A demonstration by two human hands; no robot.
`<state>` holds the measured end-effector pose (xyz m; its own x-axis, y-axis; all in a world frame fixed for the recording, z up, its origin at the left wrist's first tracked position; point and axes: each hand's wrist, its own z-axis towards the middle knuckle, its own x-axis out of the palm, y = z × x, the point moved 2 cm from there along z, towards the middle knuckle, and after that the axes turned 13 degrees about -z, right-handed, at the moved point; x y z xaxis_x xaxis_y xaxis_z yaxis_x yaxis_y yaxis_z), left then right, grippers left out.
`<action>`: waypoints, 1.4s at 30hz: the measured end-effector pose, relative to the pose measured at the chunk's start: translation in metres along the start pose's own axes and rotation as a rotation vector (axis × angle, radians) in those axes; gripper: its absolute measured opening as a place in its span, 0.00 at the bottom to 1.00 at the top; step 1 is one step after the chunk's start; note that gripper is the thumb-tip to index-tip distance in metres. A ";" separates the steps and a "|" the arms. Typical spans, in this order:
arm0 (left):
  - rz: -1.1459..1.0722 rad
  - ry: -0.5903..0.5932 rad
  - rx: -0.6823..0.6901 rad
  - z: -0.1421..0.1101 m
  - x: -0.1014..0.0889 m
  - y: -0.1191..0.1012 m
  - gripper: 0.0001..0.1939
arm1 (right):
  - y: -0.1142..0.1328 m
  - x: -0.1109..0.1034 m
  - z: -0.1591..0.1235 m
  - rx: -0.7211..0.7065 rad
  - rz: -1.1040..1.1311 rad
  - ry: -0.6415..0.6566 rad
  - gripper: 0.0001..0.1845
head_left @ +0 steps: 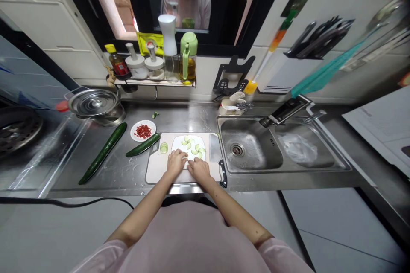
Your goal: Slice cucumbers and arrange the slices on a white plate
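On a white plate lie thin half-moon cucumber slices, fanned in small curved groups. My left hand is at the plate's near left side, fingers curled and closed. My right hand rests at the near edge, its fingers bent in towards the left fingertips. Whatever the fingertips pinch is too small to make out. Under the plate is a pale cutting board. A small stack of round cucumber slices sits left of the plate. A knife with a black handle lies along the board's right side.
Left of the board are a cut cucumber, a dish of chopped red pieces, a whole cucumber and a lidded steel pot. A double sink with a faucet is to the right. Seasoning bottles stand on a rack behind.
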<state>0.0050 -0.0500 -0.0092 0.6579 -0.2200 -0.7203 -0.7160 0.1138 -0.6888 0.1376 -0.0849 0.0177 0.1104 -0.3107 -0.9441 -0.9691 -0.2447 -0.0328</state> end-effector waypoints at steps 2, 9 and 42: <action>0.002 0.003 -0.006 0.000 0.000 -0.001 0.11 | -0.001 0.000 0.000 0.000 0.008 0.007 0.18; 0.001 0.011 -0.010 0.001 0.000 0.001 0.11 | -0.002 0.002 0.002 -0.007 0.003 -0.015 0.17; -0.500 -0.621 -0.365 -0.041 -0.009 0.038 0.16 | -0.078 0.013 -0.023 0.255 0.699 -0.584 0.20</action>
<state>-0.0378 -0.0831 -0.0253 0.8468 0.4182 -0.3287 -0.2697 -0.1951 -0.9430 0.2196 -0.0910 0.0152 -0.5745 0.2149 -0.7898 -0.8007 0.0527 0.5968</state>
